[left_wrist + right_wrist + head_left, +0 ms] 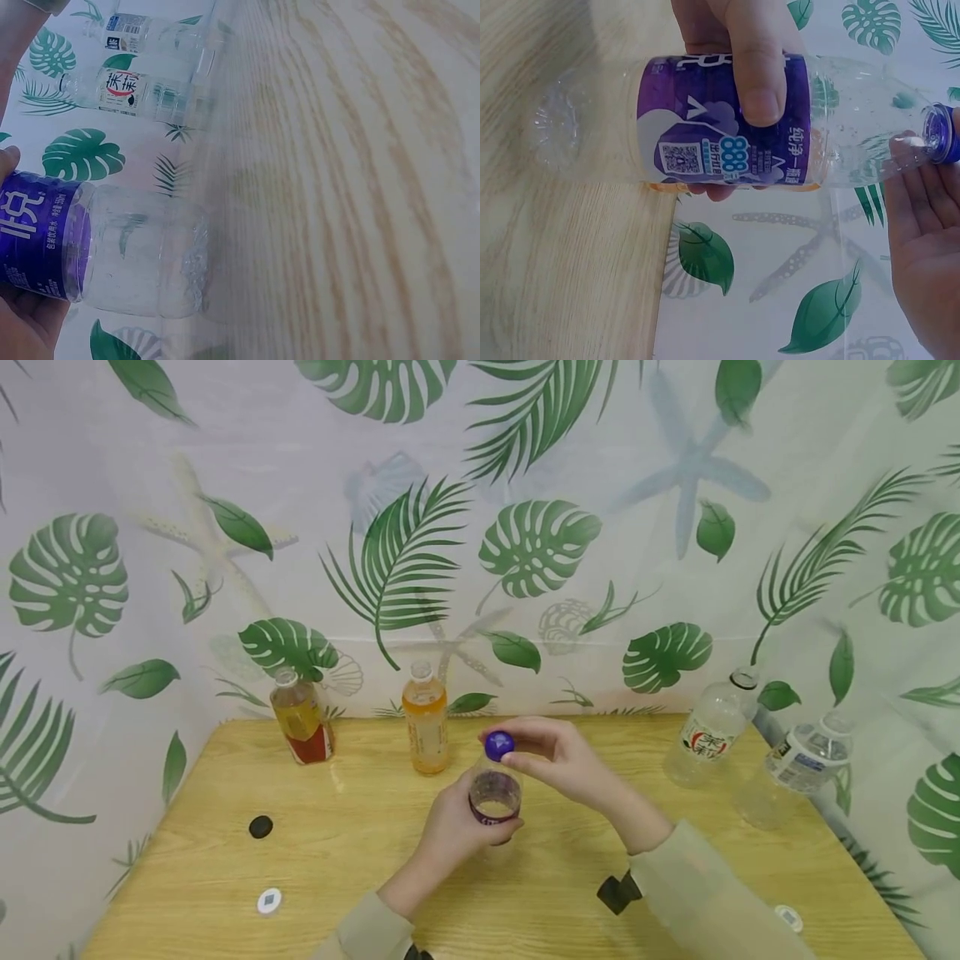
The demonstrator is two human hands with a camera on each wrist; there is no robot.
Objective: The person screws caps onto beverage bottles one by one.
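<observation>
A clear plastic bottle (495, 789) with a purple label stands upright in the head view, held over the middle of the table. My left hand (455, 820) grips it around the label, and in the right wrist view that thumb (759, 86) lies across the print. On the bottle's mouth sits a blue-purple cap (498, 745). My right hand (562, 760) pinches this cap between thumb and fingers. The right wrist view shows the cap (952, 135) at the neck, partly cut off by the frame edge. The bottle's clear base (142, 251) shows in the left wrist view.
Behind stand a red-and-yellow-labelled bottle (302, 727) and an orange-labelled bottle (426, 727). Two clear uncapped bottles, one white-labelled (705, 735) and another (798, 768), stand at right. A black cap (261, 827) and white caps (269, 901) lie on the wooden table (352, 860).
</observation>
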